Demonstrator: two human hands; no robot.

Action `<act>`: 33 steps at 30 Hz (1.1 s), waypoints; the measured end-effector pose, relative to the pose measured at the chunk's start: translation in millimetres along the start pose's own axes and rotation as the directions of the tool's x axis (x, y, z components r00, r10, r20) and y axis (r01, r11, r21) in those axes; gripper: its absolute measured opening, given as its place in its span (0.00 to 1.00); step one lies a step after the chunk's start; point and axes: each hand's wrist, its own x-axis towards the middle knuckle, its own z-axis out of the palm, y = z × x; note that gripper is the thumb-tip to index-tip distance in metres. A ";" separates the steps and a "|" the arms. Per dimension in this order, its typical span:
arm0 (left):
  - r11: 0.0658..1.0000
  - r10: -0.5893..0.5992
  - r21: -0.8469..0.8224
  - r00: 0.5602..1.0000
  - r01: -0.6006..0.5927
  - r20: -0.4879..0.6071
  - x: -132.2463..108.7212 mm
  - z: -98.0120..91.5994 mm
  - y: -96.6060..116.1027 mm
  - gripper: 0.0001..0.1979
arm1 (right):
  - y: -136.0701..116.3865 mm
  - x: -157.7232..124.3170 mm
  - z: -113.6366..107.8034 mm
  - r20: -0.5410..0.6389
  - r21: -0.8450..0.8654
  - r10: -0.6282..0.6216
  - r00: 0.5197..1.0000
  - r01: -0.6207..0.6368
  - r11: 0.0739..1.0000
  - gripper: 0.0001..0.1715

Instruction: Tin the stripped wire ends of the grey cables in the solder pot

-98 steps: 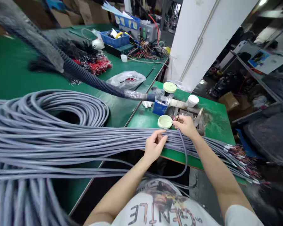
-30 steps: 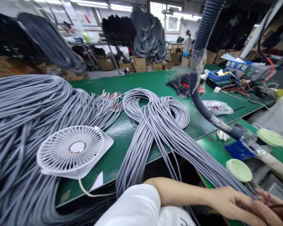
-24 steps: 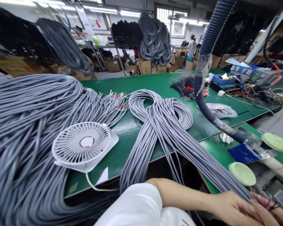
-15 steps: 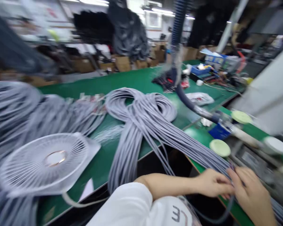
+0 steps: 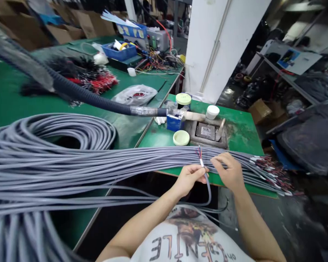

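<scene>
Green covers the small table [image 5: 246,127], and its front edge passes under both hands, with dark space below. On the left, a thin pale line marks the slanting edge of the big table [image 5: 131,134]. Long grey cables [image 5: 153,156] lie side by side across both tables, and their wire ends [image 5: 273,174] spread out by the front right corner. More green top shows to the right of the dark frame [image 5: 207,143], so an arm has some room there. To the left it is tighter: a pale green dish [image 5: 181,137] sits between the frame and a blue box [image 5: 175,123], close behind the cables. A fat dark hose [image 5: 90,96] comes over the big table to that box.

One cable [image 5: 209,191] is up off the bunch, pinched between the thumb and fingers of the left hand [image 5: 191,178]. It is smooth and grey, and it bends in a round loop below the hand. Near its tip is a short white part [image 5: 202,162]. Thin wires [image 5: 199,153], some red or orange and some blue, poke up from it (I cannot tell if they touch the bunch behind). Just right of them, the right hand [image 5: 230,171] is let go, its fingers loosely bent.
</scene>
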 end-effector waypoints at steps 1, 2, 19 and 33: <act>1.000 -0.004 -0.006 1.000 0.004 0.013 1.4 0.0 -0.8 0.20 | 0.8 -4.9 2.9 0.033 -0.012 0.005 0.999 -0.005 1.000 0.09; 1.000 -0.006 -0.010 1.000 0.006 0.026 2.7 0.3 -1.7 0.19 | 1.3 -9.2 5.7 0.056 -0.021 0.014 0.998 -0.013 1.000 0.09; 0.998 -0.052 -0.016 0.966 0.058 0.253 -0.7 12.6 -19.1 0.18 | 0.7 -32.1 1.0 0.086 0.059 0.034 0.996 -0.039 0.998 0.06; 0.809 -0.103 0.551 0.872 -0.206 0.478 -0.2 27.9 -12.5 0.13 | 36.8 -130.7 -60.3 0.124 0.033 0.473 0.872 -0.480 0.876 0.14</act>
